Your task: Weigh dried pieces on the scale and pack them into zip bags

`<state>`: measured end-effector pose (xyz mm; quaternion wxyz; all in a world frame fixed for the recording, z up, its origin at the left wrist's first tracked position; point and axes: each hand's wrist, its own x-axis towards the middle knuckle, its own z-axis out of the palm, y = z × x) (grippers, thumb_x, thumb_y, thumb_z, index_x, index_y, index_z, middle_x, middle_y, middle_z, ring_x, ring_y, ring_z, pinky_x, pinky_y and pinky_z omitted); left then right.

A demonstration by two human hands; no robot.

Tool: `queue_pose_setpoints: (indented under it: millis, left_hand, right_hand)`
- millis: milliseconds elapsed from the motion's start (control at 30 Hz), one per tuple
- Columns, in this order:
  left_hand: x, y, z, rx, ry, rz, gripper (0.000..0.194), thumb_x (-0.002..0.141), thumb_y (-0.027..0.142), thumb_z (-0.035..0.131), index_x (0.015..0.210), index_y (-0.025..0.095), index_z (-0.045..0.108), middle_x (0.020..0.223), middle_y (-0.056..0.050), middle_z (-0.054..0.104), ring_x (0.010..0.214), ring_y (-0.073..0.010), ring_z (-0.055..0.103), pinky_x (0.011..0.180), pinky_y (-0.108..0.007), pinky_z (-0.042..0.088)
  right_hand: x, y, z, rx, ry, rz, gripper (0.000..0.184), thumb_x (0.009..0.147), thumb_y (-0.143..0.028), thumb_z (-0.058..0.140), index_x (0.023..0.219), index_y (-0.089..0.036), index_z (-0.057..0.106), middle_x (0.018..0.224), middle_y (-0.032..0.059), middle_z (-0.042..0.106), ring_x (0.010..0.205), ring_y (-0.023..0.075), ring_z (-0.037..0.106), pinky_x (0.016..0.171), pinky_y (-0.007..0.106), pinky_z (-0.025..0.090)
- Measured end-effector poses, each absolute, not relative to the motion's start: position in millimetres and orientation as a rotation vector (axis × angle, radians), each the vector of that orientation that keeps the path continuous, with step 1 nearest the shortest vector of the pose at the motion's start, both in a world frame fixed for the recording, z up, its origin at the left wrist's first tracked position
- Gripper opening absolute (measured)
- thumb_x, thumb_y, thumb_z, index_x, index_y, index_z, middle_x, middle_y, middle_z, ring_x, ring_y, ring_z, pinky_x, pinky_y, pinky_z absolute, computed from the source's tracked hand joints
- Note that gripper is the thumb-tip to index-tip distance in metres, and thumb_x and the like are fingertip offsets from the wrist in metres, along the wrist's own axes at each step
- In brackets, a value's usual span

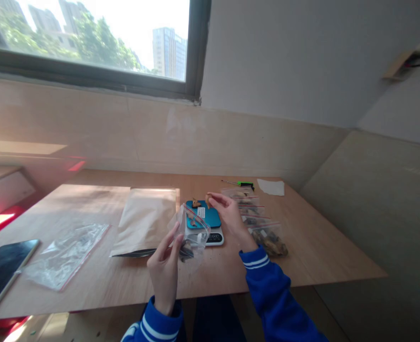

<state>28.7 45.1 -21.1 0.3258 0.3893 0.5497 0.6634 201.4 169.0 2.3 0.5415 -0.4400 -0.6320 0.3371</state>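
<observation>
Centrally, digital scale (218,239): on the worktop (320,247); dried brown piece (196,203) on its blue platform (213,219).
Left hand (164,268): pinching a clear zip bag (195,244), dark contents, overlapping the scale's near-left side.
Right hand (227,211): tan fragment (208,200) between fingertips, at the platform's far edge.
Right of scale: filled zip bags (271,243) in a row.
Left of scale: kraft pouch (144,213), flattened plastic bag (67,254), smartphone (6,268).

Wooden table (324,242) with scale (212,219), phone (4,271)
</observation>
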Motion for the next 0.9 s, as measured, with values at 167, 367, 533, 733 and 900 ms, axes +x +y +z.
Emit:
queue_pose_setpoints:
  millis: [167,367,533,733,900]
  left_hand:
    - [34.1,50.0,-18.7,1.006,1.384,1.729,0.039,0.079,0.043,0.068,0.114,0.025,0.07,0.114,-0.003,0.072,0.097,-0.0191,0.069,0.082,-0.025,0.056]
    - [32.8,52.8,-18.8,0.998,1.366,1.724,0.04,0.079,0.044,0.067,0.114,0.024,0.07,0.118,-0.003,0.07,0.109,-0.0227,0.065,0.092,-0.029,0.053]
    - [24.5,47.3,-16.3,0.96,1.412,1.756,0.039,0.078,0.044,0.068,0.112,0.023,0.07,0.118,-0.004,0.07,0.11,-0.0222,0.064,0.096,-0.03,0.051]
    - [21.8,41.8,-16.3,0.962,1.404,1.787,0.039,0.078,0.043,0.068,0.111,0.022,0.071,0.117,-0.005,0.07,0.107,-0.0227,0.066,0.091,-0.03,0.054]
    - [19.1,39.7,-20.0,1.001,1.429,1.776,0.039,0.079,0.043,0.068,0.112,0.024,0.07,0.117,-0.004,0.07,0.109,-0.0224,0.065,0.093,-0.029,0.052]
  right_hand:
    - [186.2,126.5,48.2,-0.825,-1.196,1.229,0.035,0.076,-0.041,0.074,0.105,-0.022,0.071,0.108,0.0063,0.073,0.098,0.0203,0.068,0.086,0.036,0.055]
    - [173.3,111.8,47.7,-0.875,-1.605,1.049,0.039,0.081,-0.037,0.068,0.118,-0.024,0.065,0.127,0.0066,0.064,0.112,0.0209,0.061,0.094,0.035,0.051]
    - [183.0,143.8,10.4,-0.972,-1.702,0.696,0.028,0.094,-0.031,0.048,0.111,-0.022,0.068,0.115,0.0077,0.068,0.11,0.0195,0.061,0.097,0.036,0.048]
    - [176.0,171.0,-37.6,-1.055,-2.283,0.498,0.043,0.083,-0.025,0.067,0.126,-0.023,0.061,0.132,0.0123,0.06,0.126,0.027,0.05,0.107,0.047,0.037]
    - [172.6,176.2,-45.7,-0.998,-2.295,0.446,0.032,0.088,-0.017,0.059,0.12,-0.02,0.065,0.12,0.0114,0.067,0.113,0.0242,0.059,0.099,0.04,0.044]
